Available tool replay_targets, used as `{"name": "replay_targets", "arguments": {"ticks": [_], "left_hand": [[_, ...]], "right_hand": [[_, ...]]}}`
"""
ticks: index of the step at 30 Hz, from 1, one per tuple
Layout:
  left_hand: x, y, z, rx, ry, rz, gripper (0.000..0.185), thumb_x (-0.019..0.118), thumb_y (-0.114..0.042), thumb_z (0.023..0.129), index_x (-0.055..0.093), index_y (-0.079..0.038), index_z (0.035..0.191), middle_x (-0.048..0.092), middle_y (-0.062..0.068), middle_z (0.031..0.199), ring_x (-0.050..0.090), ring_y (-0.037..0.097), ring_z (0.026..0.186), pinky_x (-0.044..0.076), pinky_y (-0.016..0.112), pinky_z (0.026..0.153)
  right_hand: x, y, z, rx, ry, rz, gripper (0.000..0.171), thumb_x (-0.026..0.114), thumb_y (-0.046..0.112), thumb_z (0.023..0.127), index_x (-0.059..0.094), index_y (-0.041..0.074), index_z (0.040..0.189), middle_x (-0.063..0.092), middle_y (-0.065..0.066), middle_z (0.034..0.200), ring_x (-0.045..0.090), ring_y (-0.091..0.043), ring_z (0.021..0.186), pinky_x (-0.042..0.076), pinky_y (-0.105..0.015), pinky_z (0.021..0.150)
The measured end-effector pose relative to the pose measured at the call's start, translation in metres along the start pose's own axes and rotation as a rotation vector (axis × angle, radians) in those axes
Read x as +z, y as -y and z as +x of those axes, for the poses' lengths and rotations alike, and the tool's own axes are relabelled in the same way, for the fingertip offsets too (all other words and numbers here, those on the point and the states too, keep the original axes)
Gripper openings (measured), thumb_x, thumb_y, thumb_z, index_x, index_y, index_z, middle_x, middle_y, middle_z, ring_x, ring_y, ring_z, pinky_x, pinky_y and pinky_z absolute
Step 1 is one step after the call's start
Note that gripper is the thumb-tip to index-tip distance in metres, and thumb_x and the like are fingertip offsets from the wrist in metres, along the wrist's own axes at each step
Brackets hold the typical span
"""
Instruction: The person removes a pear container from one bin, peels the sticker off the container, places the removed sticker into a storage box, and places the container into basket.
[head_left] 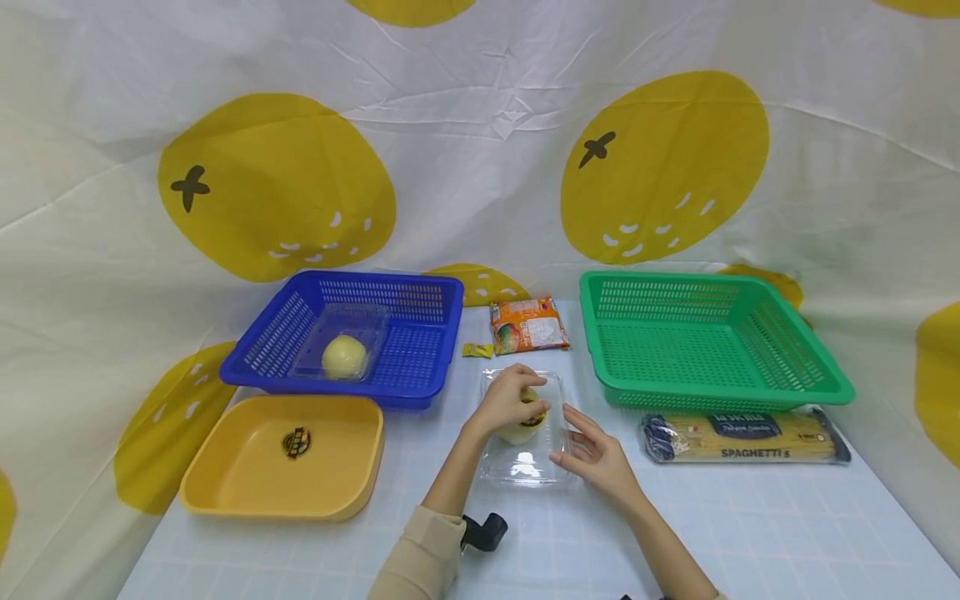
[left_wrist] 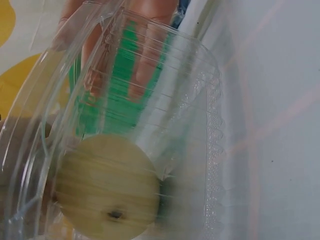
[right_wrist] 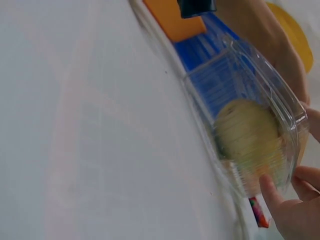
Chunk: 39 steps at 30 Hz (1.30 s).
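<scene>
While the clear plastic clamshell box (head_left: 525, 433) lies on the pale checked tablecloth (head_left: 750, 533), both hands work at it. The box is thin, glossy and ribbed, with a crimped rim that shows plainly in the left wrist view. Inside it sits a round, pale yellow fruit (head_left: 519, 427), smooth-skinned with a small dark dimple, seen through the wall from both wrist views. The left hand (head_left: 508, 402) is curled over the top of the box, fingers bent round its lid above the fruit. The right hand (head_left: 592, 454) meets the box's right edge with fingertips pinching the rim; the right wrist view shows those fingertips (right_wrist: 280, 200) against the plastic.

Taking the clamshell box as the landmark: behind it and to the left stands a blue slotted plastic basket (head_left: 420, 292), holding a second clear box with a similar yellow fruit (head_left: 344, 357). Left of it, nearer the person, lies a shallow yellow tray (head_left: 225, 475), matte, with rounded corners and a dark logo on its floor. Behind it to the right is a green slotted basket (head_left: 825, 375). Just right of it lies a flat cellophane pack of spaghetti (head_left: 746, 437). Directly behind it rest an orange printed packet (head_left: 528, 325) and a small yellow sachet (head_left: 477, 350).
</scene>
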<state>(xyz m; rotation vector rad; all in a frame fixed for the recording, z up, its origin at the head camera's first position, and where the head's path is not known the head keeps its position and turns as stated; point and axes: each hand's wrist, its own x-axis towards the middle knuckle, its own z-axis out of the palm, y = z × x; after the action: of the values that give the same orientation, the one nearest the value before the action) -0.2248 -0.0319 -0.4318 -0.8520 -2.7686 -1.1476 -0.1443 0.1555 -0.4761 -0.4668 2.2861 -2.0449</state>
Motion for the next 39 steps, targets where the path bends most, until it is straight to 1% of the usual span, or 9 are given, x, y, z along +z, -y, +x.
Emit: {"name": "replay_targets", "arguments": {"ticks": [3,9,14,22,26,30,34,37,39], "left_hand": [[0.0,-0.001,0.0,-0.006,-0.006,0.014,0.034,0.072,-0.019,0.081,0.069,0.0,0.109,0.062,0.013,0.106,0.057,0.025,0.097,0.045,0.035,0.085],[0.0,0.0,0.0,-0.016,-0.021,-0.039,0.025,0.073,-0.015,0.08,0.072,0.0,0.101,0.062,0.011,0.097,0.055,0.021,0.087,0.044,0.028,0.076],[0.0,0.002,0.001,-0.015,-0.022,-0.055,0.022,0.073,-0.015,0.081,0.073,-0.001,0.097,0.063,0.009,0.092,0.054,0.017,0.083,0.043,0.026,0.074],[0.004,-0.001,0.001,0.052,-0.025,-0.007,0.02,0.073,-0.018,0.08,0.075,-0.007,0.096,0.067,0.007,0.09,0.056,0.018,0.083,0.041,0.024,0.073],[0.008,-0.003,0.001,0.067,-0.03,0.023,0.019,0.074,-0.018,0.079,0.076,-0.01,0.096,0.067,0.008,0.091,0.056,0.018,0.083,0.041,0.025,0.073],[0.008,-0.004,0.001,0.085,-0.027,0.029,0.02,0.074,-0.02,0.078,0.076,-0.01,0.095,0.068,0.007,0.09,0.057,0.017,0.083,0.042,0.026,0.076],[0.007,-0.002,-0.001,0.101,-0.021,-0.044,0.021,0.075,-0.017,0.077,0.075,-0.006,0.095,0.07,0.009,0.088,0.061,0.017,0.08,0.045,0.024,0.076],[0.004,0.002,-0.005,0.085,-0.02,-0.141,0.024,0.076,-0.011,0.077,0.073,0.0,0.098,0.071,0.012,0.09,0.063,0.019,0.083,0.049,0.023,0.078],[0.003,0.005,-0.01,0.065,-0.03,-0.185,0.027,0.076,-0.009,0.076,0.072,0.002,0.1,0.071,0.012,0.094,0.064,0.021,0.087,0.05,0.025,0.081]], "right_hand": [[0.0,0.001,0.0,0.006,-0.001,-0.002,0.067,0.071,0.001,0.081,0.038,-0.008,0.139,0.03,-0.022,0.148,0.042,-0.045,0.123,0.043,-0.034,0.098],[0.0,0.001,0.0,0.011,-0.011,-0.004,0.068,0.072,0.001,0.08,0.039,-0.008,0.138,0.031,-0.022,0.148,0.043,-0.045,0.123,0.043,-0.035,0.098],[-0.001,0.0,0.0,0.002,-0.006,-0.005,0.068,0.071,0.001,0.08,0.038,-0.008,0.138,0.03,-0.022,0.148,0.042,-0.045,0.122,0.043,-0.033,0.098],[-0.002,-0.002,0.0,-0.01,-0.007,-0.005,0.068,0.071,0.0,0.08,0.038,-0.008,0.139,0.03,-0.023,0.148,0.042,-0.046,0.122,0.044,-0.031,0.097],[-0.002,-0.002,-0.001,-0.008,-0.004,-0.002,0.067,0.071,0.0,0.081,0.038,-0.007,0.139,0.029,-0.023,0.149,0.042,-0.046,0.123,0.045,-0.026,0.095],[-0.002,-0.002,-0.001,-0.015,-0.002,0.001,0.067,0.07,0.0,0.081,0.038,-0.007,0.139,0.029,-0.023,0.149,0.041,-0.046,0.122,0.045,-0.021,0.094],[-0.002,-0.001,-0.001,-0.02,-0.007,0.006,0.066,0.07,-0.001,0.081,0.038,-0.008,0.139,0.029,-0.023,0.148,0.04,-0.047,0.122,0.044,-0.02,0.093],[0.0,-0.001,-0.002,-0.02,-0.005,0.013,0.067,0.07,-0.001,0.081,0.037,-0.009,0.138,0.029,-0.023,0.148,0.041,-0.047,0.122,0.044,-0.021,0.094],[0.001,-0.001,-0.002,-0.019,-0.002,0.017,0.067,0.07,-0.001,0.081,0.037,-0.009,0.138,0.029,-0.023,0.148,0.041,-0.046,0.122,0.044,-0.02,0.094]]}}
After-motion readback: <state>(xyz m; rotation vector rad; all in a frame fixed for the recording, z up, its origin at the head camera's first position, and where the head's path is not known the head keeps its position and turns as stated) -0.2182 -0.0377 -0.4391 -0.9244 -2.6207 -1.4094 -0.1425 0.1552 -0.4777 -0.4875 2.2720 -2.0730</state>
